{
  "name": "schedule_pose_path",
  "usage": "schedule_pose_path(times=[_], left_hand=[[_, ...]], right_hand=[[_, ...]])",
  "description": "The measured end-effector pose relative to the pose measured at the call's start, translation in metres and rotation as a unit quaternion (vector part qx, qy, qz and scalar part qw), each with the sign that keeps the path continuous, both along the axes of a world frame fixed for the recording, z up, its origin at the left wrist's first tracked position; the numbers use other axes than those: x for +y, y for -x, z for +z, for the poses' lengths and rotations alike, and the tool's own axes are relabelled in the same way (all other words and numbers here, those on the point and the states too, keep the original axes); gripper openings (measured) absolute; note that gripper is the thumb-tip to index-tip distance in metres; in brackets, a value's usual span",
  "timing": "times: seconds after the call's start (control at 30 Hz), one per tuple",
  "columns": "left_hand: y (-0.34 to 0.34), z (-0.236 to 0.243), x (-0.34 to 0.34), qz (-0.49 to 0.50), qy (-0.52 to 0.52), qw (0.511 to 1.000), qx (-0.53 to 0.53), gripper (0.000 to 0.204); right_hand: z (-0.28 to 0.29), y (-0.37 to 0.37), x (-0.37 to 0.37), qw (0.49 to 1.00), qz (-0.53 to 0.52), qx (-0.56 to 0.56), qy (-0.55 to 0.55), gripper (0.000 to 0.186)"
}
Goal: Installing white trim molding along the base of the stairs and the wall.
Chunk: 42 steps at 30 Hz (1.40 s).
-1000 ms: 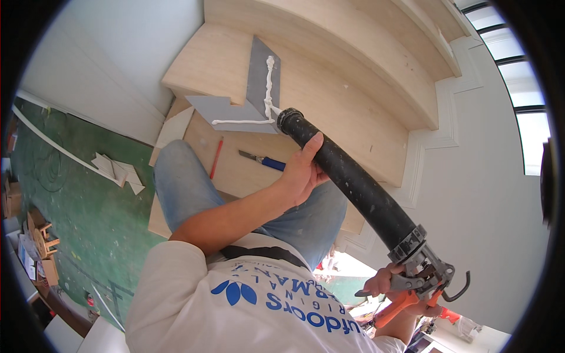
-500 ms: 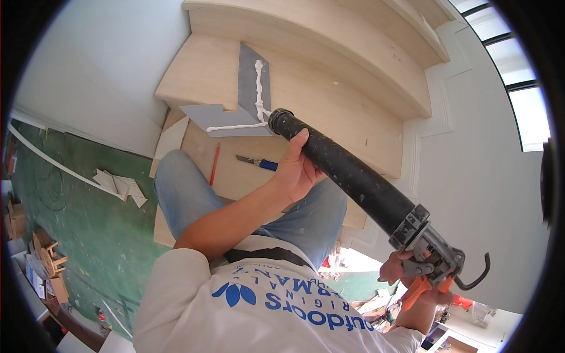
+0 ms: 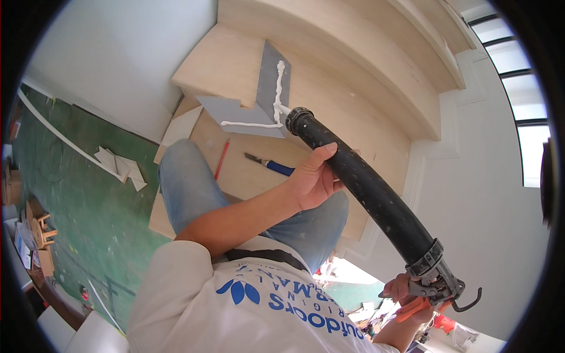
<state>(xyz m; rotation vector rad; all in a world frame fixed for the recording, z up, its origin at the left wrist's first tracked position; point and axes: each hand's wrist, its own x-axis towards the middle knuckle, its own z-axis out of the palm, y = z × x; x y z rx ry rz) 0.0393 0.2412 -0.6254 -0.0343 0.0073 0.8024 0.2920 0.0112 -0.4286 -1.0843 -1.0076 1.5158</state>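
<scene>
A long black caulking gun [image 3: 373, 201] runs diagonally from the stair tread to the lower right. My left hand [image 3: 313, 179] is closed round its barrel. My right hand [image 3: 408, 297] grips the trigger handle at the rear, by the orange lever and metal hook. The white nozzle meets a white bead of adhesive [image 3: 279, 79] on an angled grey panel [image 3: 235, 109] with a notched edge, lying on the step. A second line crosses its lower arm. Below the panel lie a red pencil [image 3: 221, 160] and a blue-handled utility knife [image 3: 275, 166].
Wooden stairs [image 3: 362, 76] rise between a white wall [image 3: 112, 65] and a panelled wall with a black-framed window [image 3: 512, 76]. My bent legs [image 3: 185, 185] rest on the lower step. Left below are a green floor [image 3: 100, 223], white offcuts [image 3: 120, 167], a wooden stool [image 3: 41, 229] and boxes.
The nozzle end has moved slightly up along the vertical bead. My left hand sits a little lower in the view, still on the barrel. The whole view has shifted slightly.
</scene>
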Motion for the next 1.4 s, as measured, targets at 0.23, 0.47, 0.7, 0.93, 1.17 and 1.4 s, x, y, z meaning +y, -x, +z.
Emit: schedule_pose_path(times=[0.23,0.47,0.7,0.93,1.17,1.4], left_hand=[[0.006,-0.008,-0.012,-0.023,0.015,1.000,-0.012,0.040],[0.009,-0.013,-0.016,-0.023,0.015,1.000,-0.009,0.039],[0.005,-0.025,-0.012,-0.011,0.034,0.999,-0.012,0.036],[0.006,-0.027,-0.007,0.008,0.059,0.998,0.027,0.038],[0.011,-0.029,-0.006,0.013,0.059,0.998,0.020,0.042],[0.014,-0.022,-0.004,0.010,0.052,0.997,0.048,0.048]], right_hand=[[-0.008,0.025,-0.010,0.999,-0.022,0.043,0.010,0.124],[-0.006,0.029,-0.007,0.997,-0.037,0.042,0.045,0.115],[0.003,0.009,-0.002,0.997,-0.050,0.029,0.056,0.111],[0.003,0.001,0.001,0.998,-0.042,0.005,0.053,0.108],[0.012,-0.011,-0.017,0.998,-0.033,-0.023,0.050,0.106],[0.013,0.008,-0.015,0.997,-0.027,-0.052,0.045,0.103]])
